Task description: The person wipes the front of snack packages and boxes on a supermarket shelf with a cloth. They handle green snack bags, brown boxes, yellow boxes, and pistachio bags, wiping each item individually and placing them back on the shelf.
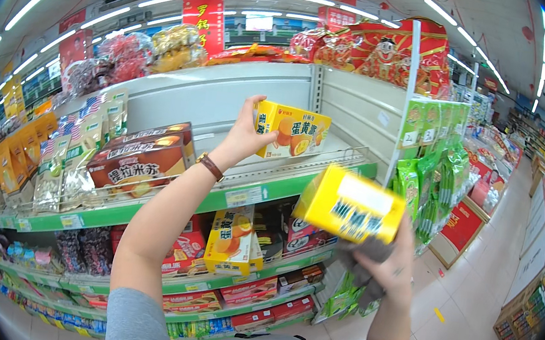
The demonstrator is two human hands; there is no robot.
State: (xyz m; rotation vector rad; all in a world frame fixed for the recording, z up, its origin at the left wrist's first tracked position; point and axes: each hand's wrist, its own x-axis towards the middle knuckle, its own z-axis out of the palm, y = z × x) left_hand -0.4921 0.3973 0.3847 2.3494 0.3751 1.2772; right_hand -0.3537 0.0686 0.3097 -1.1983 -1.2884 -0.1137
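Note:
My left hand [252, 134] is closed on the left end of a yellow snack box [300, 133] at the upper shelf [262, 199], fingers over its top edge and thumb on its front. To the right, my right hand [394, 268] grips a second yellow snack box [352, 206], held tilted in front of the shelf and slightly blurred. A dark grey cloth [371, 252] is bunched in the same hand beneath this box and hangs down. Brown snack boxes [143, 158] stand on the upper shelf left of my left forearm.
Below, another yellow box [230, 242] sits on a lower shelf among red boxes [248, 291]. A thin wire rail runs along the upper shelf's front. Green packets [442, 183] hang at the shelf's right end, beside a tiled aisle [452, 304]. Red bags [387, 52] lie on top.

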